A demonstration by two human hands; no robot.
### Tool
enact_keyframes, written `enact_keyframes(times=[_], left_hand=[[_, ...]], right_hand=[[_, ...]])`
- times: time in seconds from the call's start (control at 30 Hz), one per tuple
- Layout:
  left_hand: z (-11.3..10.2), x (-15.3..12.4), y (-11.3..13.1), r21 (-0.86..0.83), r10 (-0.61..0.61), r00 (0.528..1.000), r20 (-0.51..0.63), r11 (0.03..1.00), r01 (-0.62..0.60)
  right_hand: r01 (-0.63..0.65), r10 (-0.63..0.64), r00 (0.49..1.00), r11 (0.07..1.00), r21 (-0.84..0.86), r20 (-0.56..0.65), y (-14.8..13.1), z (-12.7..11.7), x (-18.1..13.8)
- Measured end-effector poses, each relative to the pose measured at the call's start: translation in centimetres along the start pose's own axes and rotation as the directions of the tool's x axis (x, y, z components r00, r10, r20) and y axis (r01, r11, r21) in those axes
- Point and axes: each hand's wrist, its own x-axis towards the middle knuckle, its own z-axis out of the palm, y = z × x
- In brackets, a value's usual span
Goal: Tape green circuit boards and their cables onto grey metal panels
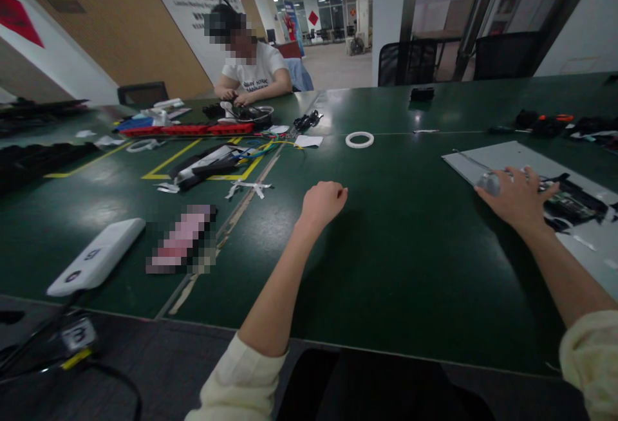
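My left hand (324, 205) is curled into a loose fist over the green table, its knuckles up, and nothing shows sticking out of it. Farther right, my right hand (519, 199) is palm down over a pale grey board (506, 152). A round, shiny greyish object (489, 183) shows between its thumb and fingers; its kind is unclear, and most of it is hidden under the hand. Just right of those fingers, dark electronic parts (577, 201) lie on the board with white strips around them.
A ring of white tape (360, 140) lies ahead of my left hand. To the left are a phone (181, 239), a white power bank (99, 257), wires, and red trays (186, 129). Across the table (386, 266) a person (258, 67) handles dark items.
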Motion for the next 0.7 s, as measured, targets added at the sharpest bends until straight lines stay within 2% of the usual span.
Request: enact_keyframes(times=[0.37, 0.7], left_hand=[[0.5, 0.2, 0.1, 0.005, -0.001, 0.999, 0.045, 1.0, 0.001], [0.9, 0.1, 0.4, 0.006, 0.024, 0.997, 0.078, 1.0, -0.024]], right_hand=[[-0.264, 0.266, 0.964, 0.961, -0.082, 0.015, 9.3, 2.8, 1.9], [-0.322, 0.324, 0.946, 0.941, -0.106, 0.004, 15.4, 4.5, 3.3]])
